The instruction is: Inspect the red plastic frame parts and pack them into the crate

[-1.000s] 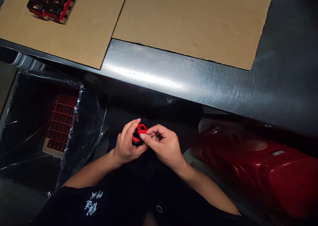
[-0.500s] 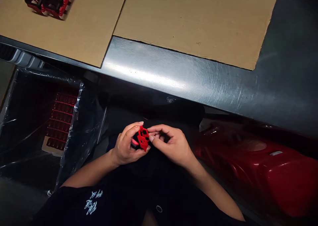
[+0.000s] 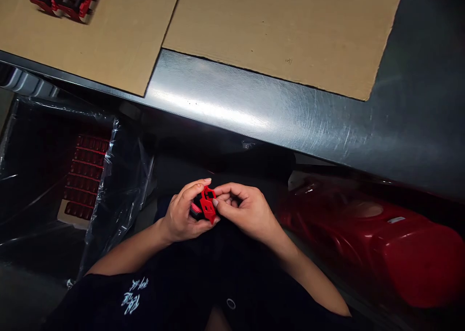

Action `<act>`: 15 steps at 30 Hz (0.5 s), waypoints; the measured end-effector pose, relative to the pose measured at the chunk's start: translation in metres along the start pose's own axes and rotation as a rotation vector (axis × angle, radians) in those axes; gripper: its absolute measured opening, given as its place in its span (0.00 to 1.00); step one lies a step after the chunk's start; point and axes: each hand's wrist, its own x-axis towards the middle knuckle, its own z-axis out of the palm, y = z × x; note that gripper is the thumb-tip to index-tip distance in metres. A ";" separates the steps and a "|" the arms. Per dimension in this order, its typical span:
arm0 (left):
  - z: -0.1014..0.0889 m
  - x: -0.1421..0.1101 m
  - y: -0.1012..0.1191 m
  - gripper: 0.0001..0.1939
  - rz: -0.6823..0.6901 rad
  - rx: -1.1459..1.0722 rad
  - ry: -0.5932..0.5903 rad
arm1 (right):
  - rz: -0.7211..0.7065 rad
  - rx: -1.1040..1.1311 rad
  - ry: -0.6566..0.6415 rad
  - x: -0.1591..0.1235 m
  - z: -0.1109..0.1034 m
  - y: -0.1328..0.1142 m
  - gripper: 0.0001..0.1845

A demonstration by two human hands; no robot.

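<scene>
Left hand (image 3: 181, 213) curled, fingers and thumb wrapped round a small red-and-black plastic part (image 3: 208, 204), which has an open red frame with square cut-outs and a black body behind it. The part sits between the two hands, at the left hand's fingertips, above the person's black shirt (image 3: 174, 297), which has white lettering lower left of the hands.

Right hand (image 3: 247, 207) comes in from the other side, fingers bent, tips against the red frame's right edge. Exact finger contact is partly hidden; the part appears pinched between both hands, with palms apart.

Beyond the hands runs the edge of a scratched steel table (image 3: 254, 110), with two flat brown corrugated cardboard sheets (image 3: 276, 30) on it. Far up and left of the hands, on the left sheet, lies a cluster of red-and-black plastic parts (image 3: 63, 1).

Left of the hands, below table level, a black bin lined with clear plastic film (image 3: 125, 176) holds rows of red parts (image 3: 86, 176) on cardboard.

Right of the hands lies a large glossy red moulded plastic shell (image 3: 374, 239).
</scene>
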 end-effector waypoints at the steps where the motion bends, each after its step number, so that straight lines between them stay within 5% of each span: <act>1: 0.000 0.000 0.000 0.46 -0.006 -0.013 -0.002 | 0.020 0.037 -0.013 0.000 0.000 0.000 0.10; 15: -0.005 -0.002 0.004 0.47 -0.209 -0.302 -0.035 | 0.075 0.376 -0.133 0.004 -0.001 0.013 0.14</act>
